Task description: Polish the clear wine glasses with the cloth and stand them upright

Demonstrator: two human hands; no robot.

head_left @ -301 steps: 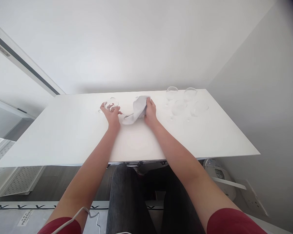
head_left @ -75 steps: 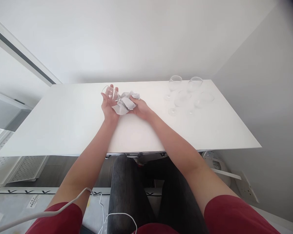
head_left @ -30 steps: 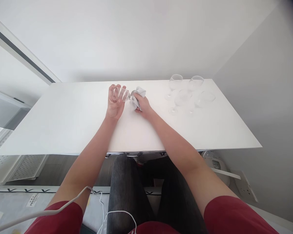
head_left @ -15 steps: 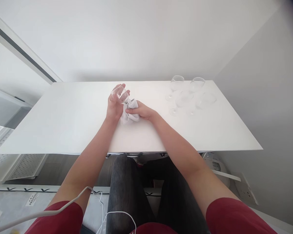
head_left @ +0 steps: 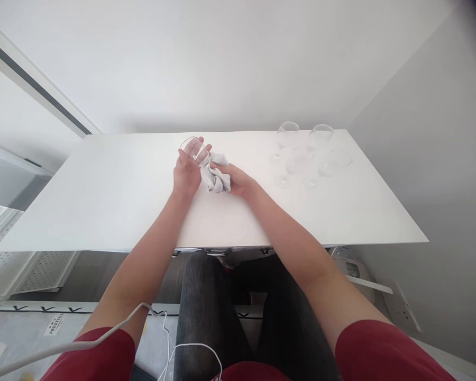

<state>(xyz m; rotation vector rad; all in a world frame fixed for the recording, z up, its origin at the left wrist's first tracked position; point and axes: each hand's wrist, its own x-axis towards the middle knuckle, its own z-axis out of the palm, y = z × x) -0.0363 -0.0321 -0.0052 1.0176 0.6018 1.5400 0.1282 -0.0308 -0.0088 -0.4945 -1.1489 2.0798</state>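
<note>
My left hand [head_left: 187, 172] is closed around the bowl of a clear wine glass [head_left: 198, 151], which leans with its rim to the upper left. Against the lower end of that glass, my right hand [head_left: 236, 177] grips a crumpled white cloth [head_left: 218, 180]. The cloth covers the glass's stem and foot, so these are hidden. Both hands are above the middle of the white table [head_left: 115, 196], close together.
Several clear stemmed glasses stand on the right of the table, among them one at the back [head_left: 288, 135] and another at the back right [head_left: 321, 137]. A wall runs behind the table. A white cable [head_left: 115, 328] crosses my left arm.
The cloth has shifted and been refolded around the glass's stem, with my right hand turned slightly. The glass has tilted a little in my left hand.
</note>
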